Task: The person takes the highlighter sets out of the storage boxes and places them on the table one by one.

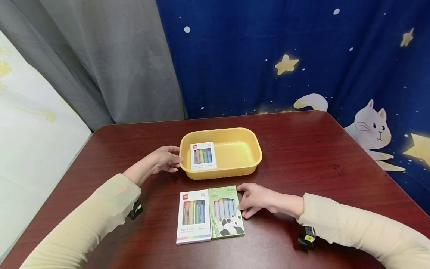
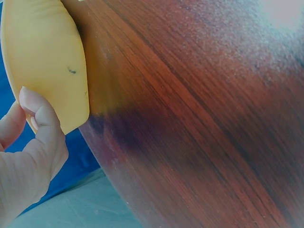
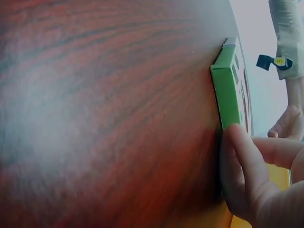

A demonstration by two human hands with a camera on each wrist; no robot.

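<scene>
A yellow plastic basket [image 1: 235, 172] stands on the table, with a white box of highlighters [image 1: 203, 155] leaning inside its left end. My left hand [image 1: 164, 160] pinches the basket's left rim; in the left wrist view its thumb lies against the outer wall [image 2: 52, 52]. Nearer me, a second white highlighter box [image 1: 193, 216] lies flat, side by side with a green panda-print box of pastel pens [image 1: 227, 212]. Along that green box's right edge, my right hand [image 1: 253, 200] rests its fingertips, loosely bent; the right wrist view shows them against its narrow side [image 3: 227, 97].
The dark red wooden table [image 1: 322, 164] has rounded far corners. Behind it hang a grey curtain [image 1: 131, 63] and a blue curtain [image 1: 235, 59] with stars and a cat. Small black devices are strapped under both sleeves [image 1: 111, 201].
</scene>
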